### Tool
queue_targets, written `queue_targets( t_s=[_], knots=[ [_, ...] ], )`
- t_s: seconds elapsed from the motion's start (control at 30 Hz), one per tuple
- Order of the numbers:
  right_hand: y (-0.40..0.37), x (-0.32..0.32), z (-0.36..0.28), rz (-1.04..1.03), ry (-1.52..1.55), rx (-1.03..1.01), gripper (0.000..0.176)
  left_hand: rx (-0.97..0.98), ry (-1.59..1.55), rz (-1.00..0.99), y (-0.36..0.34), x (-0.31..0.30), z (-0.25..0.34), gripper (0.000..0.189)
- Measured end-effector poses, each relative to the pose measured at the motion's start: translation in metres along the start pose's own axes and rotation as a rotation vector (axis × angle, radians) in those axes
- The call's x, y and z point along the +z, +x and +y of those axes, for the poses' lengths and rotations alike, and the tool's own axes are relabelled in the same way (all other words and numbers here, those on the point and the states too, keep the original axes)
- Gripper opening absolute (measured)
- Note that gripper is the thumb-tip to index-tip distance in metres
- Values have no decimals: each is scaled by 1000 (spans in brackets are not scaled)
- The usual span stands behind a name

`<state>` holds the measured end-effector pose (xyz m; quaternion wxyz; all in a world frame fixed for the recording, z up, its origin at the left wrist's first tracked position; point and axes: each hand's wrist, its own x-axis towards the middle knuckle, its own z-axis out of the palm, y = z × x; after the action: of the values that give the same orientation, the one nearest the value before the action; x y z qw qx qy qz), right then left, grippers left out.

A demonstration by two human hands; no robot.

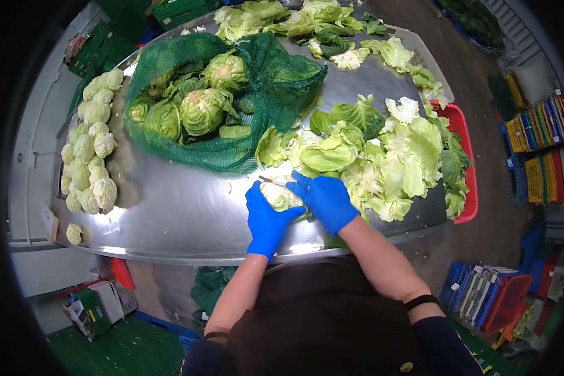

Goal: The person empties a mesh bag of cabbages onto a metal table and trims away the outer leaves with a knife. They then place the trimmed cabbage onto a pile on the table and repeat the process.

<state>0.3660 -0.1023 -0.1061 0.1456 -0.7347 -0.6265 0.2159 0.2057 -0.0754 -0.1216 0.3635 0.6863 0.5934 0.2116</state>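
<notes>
My left hand (269, 219), in a blue glove, is closed around the lower left side of a pale green cabbage (281, 197) near the table's front edge. My right hand (327, 202), gloved alike, is against the cabbage's upper right side with its fingers curled. A thin dark strip, seemingly the blade of a small knife (271, 180), lies across the top of the cabbage and runs toward my right fingers; its handle is hidden. Just beyond my hands lie loose cabbage leaves (329, 153). Farther back, an open green net bag (200, 153) holds several untrimmed cabbages (205, 111).
Trimmed cabbages (94, 150) are stacked along the left of the steel table (182, 210), with a small one (74, 234) apart. Leaves pile up on the right (413, 150), spilling toward a red crate (467, 163). Stacked trays (482, 294) stand on the floor at right.
</notes>
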Motion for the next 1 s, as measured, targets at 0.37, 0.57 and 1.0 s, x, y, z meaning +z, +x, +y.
queue_targets(
  t_s=[0.37, 0.57, 1.0],
  knots=[
    [-29, -11, -12, -3, -159, 8, 54, 59, 57, -21, -2, -1, -4, 106],
    [-9, 12, 8, 139, 104, 13, 48, 100, 52, 79, -26, 12, -3, 106],
    [15, -6, 67, 310, 319, 400, 42, 466, -333, 201, -43, -37, -3, 106]
  ],
)
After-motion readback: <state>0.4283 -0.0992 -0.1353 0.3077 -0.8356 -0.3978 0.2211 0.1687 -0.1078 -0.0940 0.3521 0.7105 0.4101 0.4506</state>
